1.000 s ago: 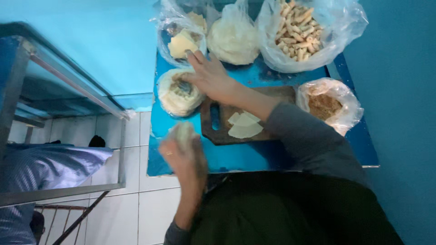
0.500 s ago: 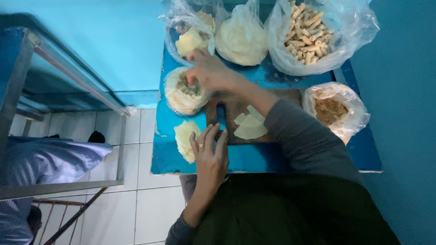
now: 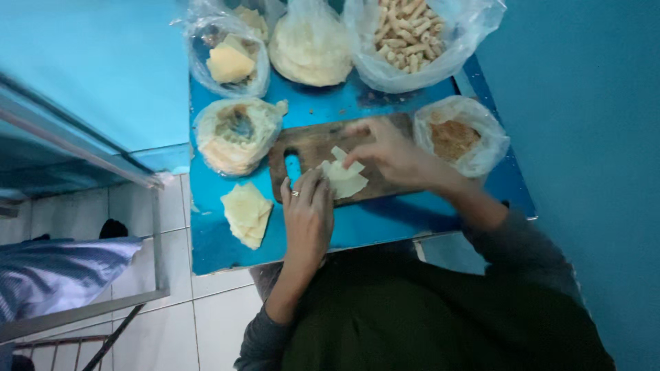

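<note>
Both hands on pale wrapper [image 3: 344, 180] atop wooden board [image 3: 313, 148]: left hand [image 3: 307, 213] pressing, right hand [image 3: 392, 154] pinching.

Looked like a small home food-prep corner: blue table [image 3: 357, 233], wooden cutting board [image 3: 309, 148], bagged pastry sheets [image 3: 311, 48], tiled floor [image 3: 206, 316].

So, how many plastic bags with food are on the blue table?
5. Three along the far edge: yellow blocks, pale round sheets, small sticks. One left of the wooden board, one right of it holding brown crumbs. None seems hidden.
</note>
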